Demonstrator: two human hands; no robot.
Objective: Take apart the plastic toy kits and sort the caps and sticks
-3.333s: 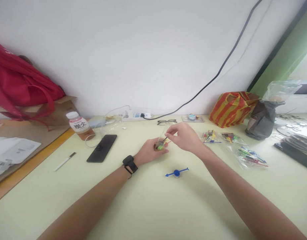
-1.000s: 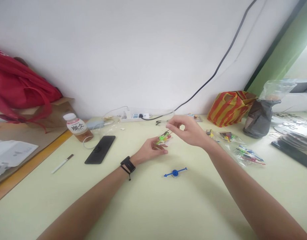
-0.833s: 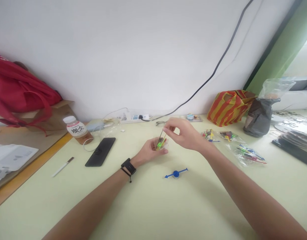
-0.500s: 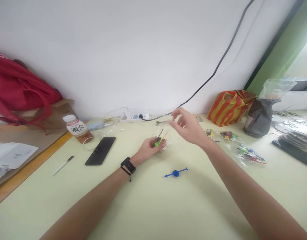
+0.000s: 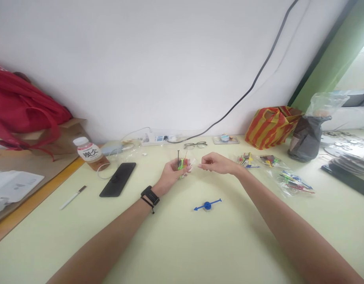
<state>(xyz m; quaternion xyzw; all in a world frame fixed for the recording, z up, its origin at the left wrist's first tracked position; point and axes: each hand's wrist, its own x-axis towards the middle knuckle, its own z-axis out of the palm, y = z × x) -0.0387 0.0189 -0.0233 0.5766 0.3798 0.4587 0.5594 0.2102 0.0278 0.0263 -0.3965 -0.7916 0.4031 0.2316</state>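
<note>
My left hand is closed around a bunch of plastic arrow spinners, with green, black and red parts showing. Clear plastic shows beside them at the fingertips. Just to the right, my right hand has thumb and forefinger pinched together close to that plastic; what they hold, if anything, is too small to make out. Nearer to me on the table lies a blue arrow spinner on a pale round base.
Clear bags of coloured spinners lie at right, before a striped bag and a dark bag. A phone, a bottle and a pen are at left. Glasses and a power strip sit by the wall.
My right hand has come down toward the left hand, its fingers going from apart to pinched. The spinners in my left hand have tilted more upright and shifted slightly left.
</note>
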